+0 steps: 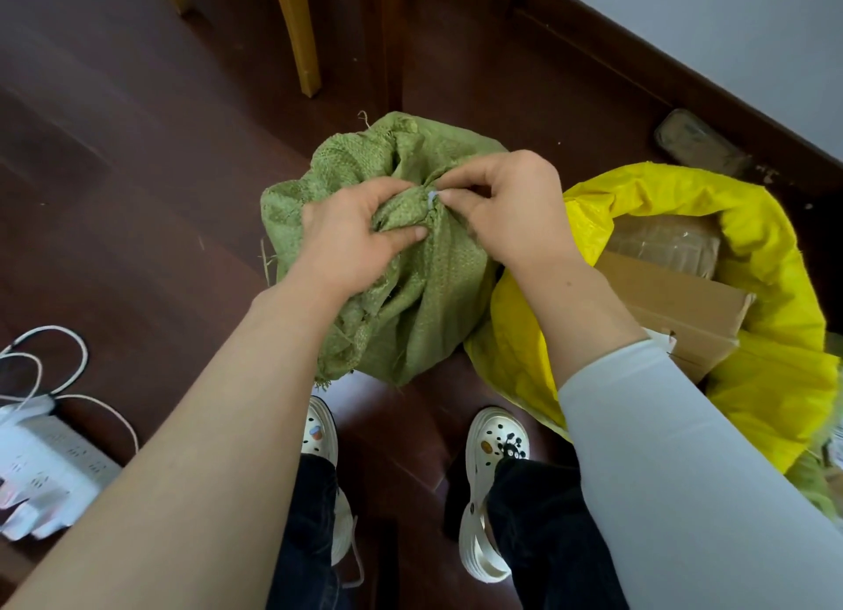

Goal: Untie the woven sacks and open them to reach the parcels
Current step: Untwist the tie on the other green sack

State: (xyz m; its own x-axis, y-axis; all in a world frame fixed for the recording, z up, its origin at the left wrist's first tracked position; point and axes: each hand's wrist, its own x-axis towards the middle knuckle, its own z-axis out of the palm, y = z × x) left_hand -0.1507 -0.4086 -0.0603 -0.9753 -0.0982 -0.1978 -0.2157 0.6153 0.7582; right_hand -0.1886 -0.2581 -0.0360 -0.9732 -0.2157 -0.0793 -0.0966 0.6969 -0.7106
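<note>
- A person is standing over a green woven sack (pixel 424 290) that is sitting on a dark wooden floor (pixel 137 153), just in front of the person's white shoes (pixel 495 445).
- The sack's neck is gathered into a tight bunch at the top, and a small pale tie (pixel 432 195) is binding it closed.
- The left hand (pixel 351 235) is gripping a fold of the bunched green fabric just below the tie, its fingers (pixel 413 233) curling into the cloth with the thumb pressing on top.
- The right hand (pixel 511 208) is reaching in from the other side, its fingers (pixel 456 194) pinching the pale tie between thumb and forefinger.
- A pale sleeve (pixel 661 450) is covering the right forearm; the left forearm is bare.
- A yellow woven sack (pixel 775 381) is sitting to the right, touching the green one, with its mouth lying open and its rim rolled down.
- Inside the yellow sack a brown cardboard box (pixel 675 317) is showing, and a tape-wrapped brown parcel (pixel 661 244) is lying behind it.
- A flat wrapped package (pixel 698 144) is lying on the floor by the wall, beyond the yellow sack.
- A white power strip (pixel 50 468) with looping white cables is lying on the floor at the far left, well apart from the sacks.
- A yellow wooden furniture leg (pixel 301 39) is standing on the floor behind the green sack.
</note>
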